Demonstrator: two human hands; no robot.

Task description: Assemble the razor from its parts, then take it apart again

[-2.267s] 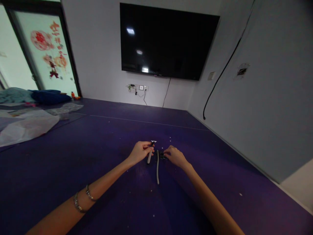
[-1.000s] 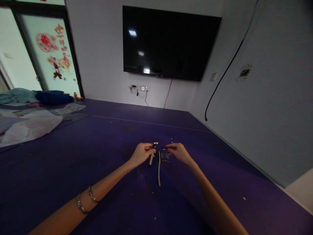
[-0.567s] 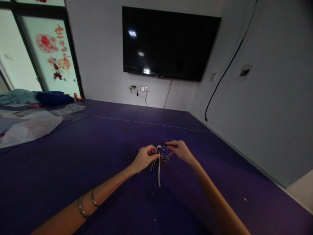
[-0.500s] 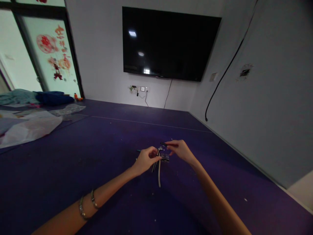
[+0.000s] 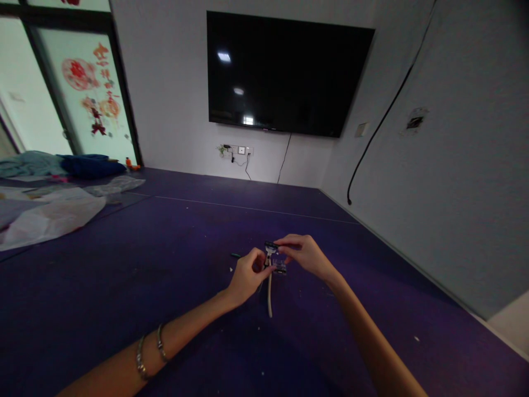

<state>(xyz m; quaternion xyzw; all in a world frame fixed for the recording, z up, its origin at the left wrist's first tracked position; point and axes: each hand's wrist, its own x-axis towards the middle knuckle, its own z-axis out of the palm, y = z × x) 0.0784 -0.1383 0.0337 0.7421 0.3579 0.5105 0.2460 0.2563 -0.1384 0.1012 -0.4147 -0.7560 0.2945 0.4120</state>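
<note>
My left hand (image 5: pixel 244 277) pinches a razor handle (image 5: pixel 268 255) whose silvery head points up and away from me. My right hand (image 5: pixel 306 255) grips a small dark razor cartridge (image 5: pixel 270 244) between thumb and fingers. The cartridge is at the top of the handle's head; whether it is latched there I cannot tell. Close under both hands is a small clear case (image 5: pixel 280 267) with dark parts in it. A pale, slim, slightly curved stick (image 5: pixel 270 300) reaches toward me beneath the left fingers, its far end hidden.
The dark purple surface (image 5: pixel 185 259) carries small white scraps and a thin dark green item (image 5: pixel 235 255) left of my hand. Clear plastic sheeting (image 5: pixel 61 215) and blue cloth (image 5: pixel 91 165) lie at the left. A black cable (image 5: pixel 380 121) hangs along the right wall.
My right hand has brought the dark cartridge left and slightly down, from beside the handle's head onto its top. The razor handle in my left hand now stands more upright.
</note>
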